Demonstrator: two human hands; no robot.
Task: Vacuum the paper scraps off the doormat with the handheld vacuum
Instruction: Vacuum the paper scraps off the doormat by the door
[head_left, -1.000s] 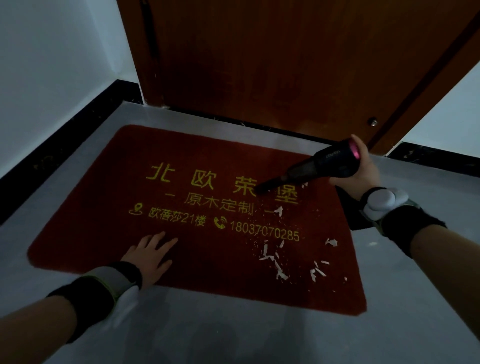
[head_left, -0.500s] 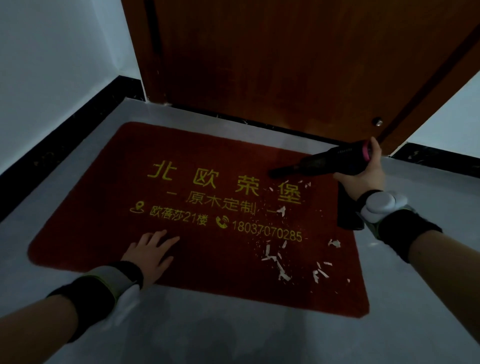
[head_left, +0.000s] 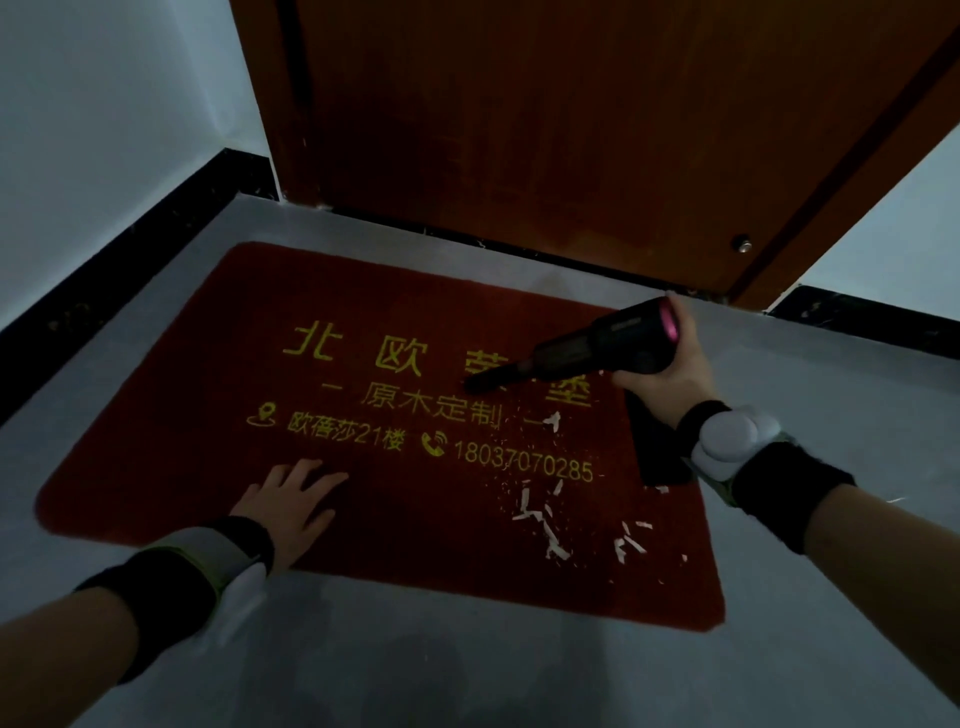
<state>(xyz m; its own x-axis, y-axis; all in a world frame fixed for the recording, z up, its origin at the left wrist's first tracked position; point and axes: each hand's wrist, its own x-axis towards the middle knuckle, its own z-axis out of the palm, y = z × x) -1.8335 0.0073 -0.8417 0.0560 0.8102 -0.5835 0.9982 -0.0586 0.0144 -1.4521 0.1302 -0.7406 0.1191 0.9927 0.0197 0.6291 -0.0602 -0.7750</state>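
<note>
Gripping the handheld vacuum (head_left: 597, 353) in the right hand (head_left: 670, 374), fingers curled round the body. Lying with its long axis running from 2 o'clock at the pink-ringed rear down to 8 o'clock at the nozzle tip (head_left: 475, 385), tip hanging over the yellow lettering in the middle of the doormat (head_left: 208, 364); contact with the pile impossible to confirm in this dim light.

Resting flat on the near edge of the mat, left hand (head_left: 291, 499), fingers straight and spread, holding nothing, apparently pinning the mat down.

Lying mostly at 5 o'clock from the nozzle tip, the paper scraps (head_left: 540, 519), clustered in the mat's near right quarter, with one more piece (head_left: 553, 422) near the tip and just beside the printed line. Sitting nearer the right hand than the left, well apart from the left hand. Judged requirement for the coming move: drawing the nozzle back toward the wearer and to the right, along roughly its own axis reversed.

Hard to make out: fine specks among the scraps, and a dark flat shape (head_left: 660, 447) under the right wrist, partly covered and unidentifiable. Showing beyond the mat at 12 o'clock, a wooden door (head_left: 571, 130).
</note>
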